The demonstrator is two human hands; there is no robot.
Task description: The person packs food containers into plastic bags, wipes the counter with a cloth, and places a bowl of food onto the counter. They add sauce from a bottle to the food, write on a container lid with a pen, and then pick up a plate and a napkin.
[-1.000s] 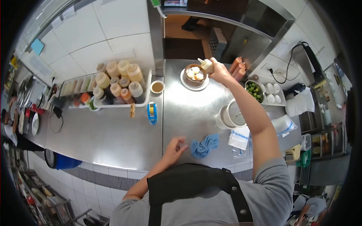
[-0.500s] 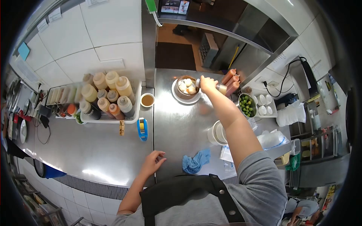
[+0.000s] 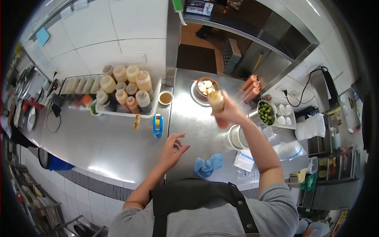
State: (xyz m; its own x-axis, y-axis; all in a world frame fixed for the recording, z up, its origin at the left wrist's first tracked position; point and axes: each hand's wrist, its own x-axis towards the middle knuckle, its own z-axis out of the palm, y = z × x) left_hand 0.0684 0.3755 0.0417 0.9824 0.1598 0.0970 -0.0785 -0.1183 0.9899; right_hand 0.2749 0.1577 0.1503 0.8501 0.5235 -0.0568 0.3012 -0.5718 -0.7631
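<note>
My right hand [image 3: 227, 110] is closed round a pale squeeze bottle [image 3: 215, 101], somewhat blurred, in front of a brown bowl [image 3: 215, 83] of white food. The bowl stands on a white plate [image 3: 194, 94] near the back of the steel counter [image 3: 189, 126]. Over the counter, left of the blue cloth [image 3: 209, 165], my left hand [image 3: 172, 150] has its fingers apart and holds nothing. A blue tape dispenser [image 3: 158, 125] lies beyond it, with a cup of brown liquid [image 3: 166, 98] farther back.
A white basket [image 3: 148, 115] of several squeeze bottles stands at the back left. At the right are red bottles [image 3: 251, 94], a metal bowl of green limes [image 3: 265, 112], small white cups [image 3: 281, 120], stacked white tubs [image 3: 233, 138] and plastic bags [image 3: 290, 150].
My right hand has drawn back from the bowl toward me with the bottle, which is now more upright. My left hand has lifted and moved forward and right. The head view has shifted.
</note>
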